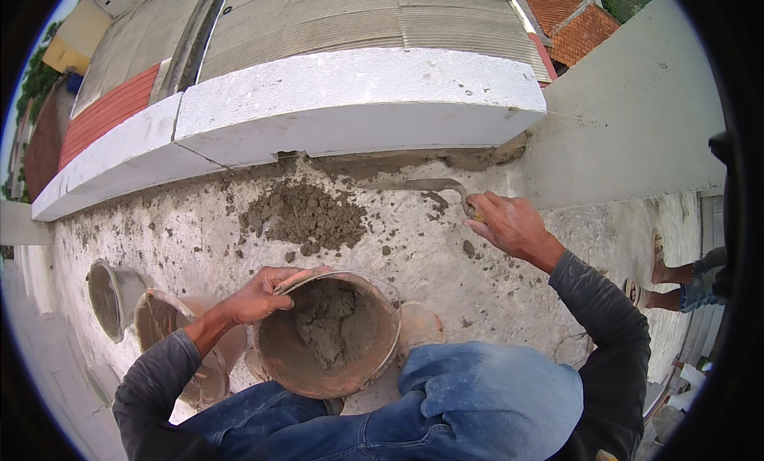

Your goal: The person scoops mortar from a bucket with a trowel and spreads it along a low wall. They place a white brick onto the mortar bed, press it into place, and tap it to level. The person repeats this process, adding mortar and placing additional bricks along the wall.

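My left hand (267,292) grips the rim of a mortar-stained bucket (274,354), tilted so its mouth faces me. Wet grey mortar (328,327) clings inside it. In my right hand (513,224) is a trowel (422,184), its fingers wrapped round the handle. The trowel's blade lies low along the base of the white block wall, pointing left. Left of the blade, a heap of mortar (304,216) sits on the rough floor, with crumbs scattered about it.
A grey bucket (115,298) and a stained bucket (171,326) stand at my left; another container (419,326) is beside my knee. White blocks (358,103) run across the front, meeting a grey wall (629,111). Another person's legs (676,282) show at the right.
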The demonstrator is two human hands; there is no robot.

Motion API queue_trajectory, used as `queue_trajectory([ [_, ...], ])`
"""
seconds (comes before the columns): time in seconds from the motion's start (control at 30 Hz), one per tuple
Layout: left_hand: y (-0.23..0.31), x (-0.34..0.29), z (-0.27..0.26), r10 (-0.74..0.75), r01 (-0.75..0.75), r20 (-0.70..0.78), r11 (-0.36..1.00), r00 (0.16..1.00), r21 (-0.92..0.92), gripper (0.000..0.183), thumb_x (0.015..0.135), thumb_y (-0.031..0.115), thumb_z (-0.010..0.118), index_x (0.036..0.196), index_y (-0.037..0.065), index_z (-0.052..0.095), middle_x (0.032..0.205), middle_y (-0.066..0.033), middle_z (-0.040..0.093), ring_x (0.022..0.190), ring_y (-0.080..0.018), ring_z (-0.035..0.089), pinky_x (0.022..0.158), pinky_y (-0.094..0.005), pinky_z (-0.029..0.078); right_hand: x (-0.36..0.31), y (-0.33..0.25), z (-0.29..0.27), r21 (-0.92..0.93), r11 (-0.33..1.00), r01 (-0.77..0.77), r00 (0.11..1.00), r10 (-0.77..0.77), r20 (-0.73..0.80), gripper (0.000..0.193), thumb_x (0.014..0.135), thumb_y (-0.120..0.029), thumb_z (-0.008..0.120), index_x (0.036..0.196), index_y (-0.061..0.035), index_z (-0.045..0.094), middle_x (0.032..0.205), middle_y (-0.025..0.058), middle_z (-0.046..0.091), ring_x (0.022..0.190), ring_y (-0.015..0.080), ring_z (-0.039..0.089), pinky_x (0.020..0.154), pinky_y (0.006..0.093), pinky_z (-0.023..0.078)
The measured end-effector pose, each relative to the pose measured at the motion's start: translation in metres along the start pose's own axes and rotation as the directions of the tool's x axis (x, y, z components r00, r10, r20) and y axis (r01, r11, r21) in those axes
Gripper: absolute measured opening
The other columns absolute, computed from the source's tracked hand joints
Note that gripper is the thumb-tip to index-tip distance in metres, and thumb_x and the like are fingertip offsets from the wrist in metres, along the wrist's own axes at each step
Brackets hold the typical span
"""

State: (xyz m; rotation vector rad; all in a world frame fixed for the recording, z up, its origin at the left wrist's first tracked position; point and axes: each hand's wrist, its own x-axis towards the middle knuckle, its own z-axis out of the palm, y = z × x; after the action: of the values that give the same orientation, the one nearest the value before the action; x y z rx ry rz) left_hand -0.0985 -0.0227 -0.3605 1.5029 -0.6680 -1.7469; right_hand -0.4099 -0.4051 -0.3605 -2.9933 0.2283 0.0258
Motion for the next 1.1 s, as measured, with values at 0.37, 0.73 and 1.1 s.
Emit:
queue_trajectory([
  [0.37,-0.012,0.006,0.003,0.116,-0.110,-0.051,0.989,0.992,0.103,0.061,0.088,-0.008,0.057,0.149,0.000,0.060,0.142,-0.0073,0.068,0.130,-0.0147,0.059,0.115,-0.0315,0.043,0.121,-0.002,0.041,-0.221,0.952,0.213,0.956,-0.250,-0.155,0.032,0.107,-0.039,0.064,0.122,-0.0112,0.061,0.096,0.0086,0.068,0.065,0.0239,0.070,0.053,0.0378,0.056],
  [0.73,-0.014,0.013,-0.003,0.109,-0.103,-0.030,0.981,0.994,0.163,0.062,0.089,-0.007,0.054,0.150,0.001,0.060,0.146,-0.0110,0.067,0.132,-0.0168,0.060,0.116,-0.0324,0.044,0.120,-0.011,0.046,-0.086,0.991,0.106,0.994,-0.106,0.000,0.035,0.106,-0.042,0.064,0.124,-0.0112,0.060,0.103,0.0129,0.070,0.066,0.0299,0.072,0.056,0.0396,0.057],
  [1.1,-0.026,0.010,-0.041,-0.092,-0.025,-0.758,0.990,0.646,-0.142,0.101,0.104,0.068,0.053,0.170,0.000,0.019,0.174,-0.0248,0.026,0.160,-0.0370,0.028,0.130,-0.0460,0.026,0.012,-0.071,0.036,0.555,0.557,-0.618,0.775,0.314,0.548,0.036,0.111,-0.037,0.057,0.106,-0.0019,0.055,0.075,0.0212,0.063,0.063,0.0403,0.061,0.062,0.0495,0.047],
])
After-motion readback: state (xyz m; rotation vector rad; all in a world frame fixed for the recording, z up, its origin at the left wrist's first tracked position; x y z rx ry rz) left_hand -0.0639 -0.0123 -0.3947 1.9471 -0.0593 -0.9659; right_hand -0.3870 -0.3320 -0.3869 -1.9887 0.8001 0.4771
